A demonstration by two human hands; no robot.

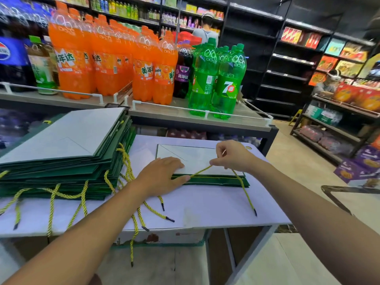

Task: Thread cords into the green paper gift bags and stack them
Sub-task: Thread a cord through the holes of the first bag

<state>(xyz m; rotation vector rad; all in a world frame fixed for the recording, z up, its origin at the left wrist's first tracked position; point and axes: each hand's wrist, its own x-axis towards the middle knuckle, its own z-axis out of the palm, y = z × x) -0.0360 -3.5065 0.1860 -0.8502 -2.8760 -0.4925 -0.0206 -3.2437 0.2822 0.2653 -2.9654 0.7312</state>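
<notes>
- Now, item one: bag (pixel 205 180), dark green, folded flat, pale folded base facing up; lies on the table (pixel 205 206) to the right of centre, just beside the stack and apart from it
- Stack (pixel 61 167): many flat green bags piled on the left of the table, the top one pale side up, the pile tilted up toward the far side
- Cord (pixel 244 190): twisted yellow and dark, black tip; rises from the bag's near edge at the left fingertips to the right hand, then drops across the bag's right corner onto the table, the tip resting near the front edge
- Left hand (pixel 162 175): flat, fingers straight and together, pressing down on the bag's left part, thumb at the green edge
- Right hand (pixel 232 156): raised just above the bag, fingers curled, pinching the cord between thumb and fingertips
- Trailing cords (pixel 144 219): same kind, several, spilling from the stack's near side across the table; a few hang over the front edge
- Shelf (pixel 236 120) behind the table: orange bottles (pixel 144 68) at left and centre, green bottles (pixel 218 79) to their right
</notes>
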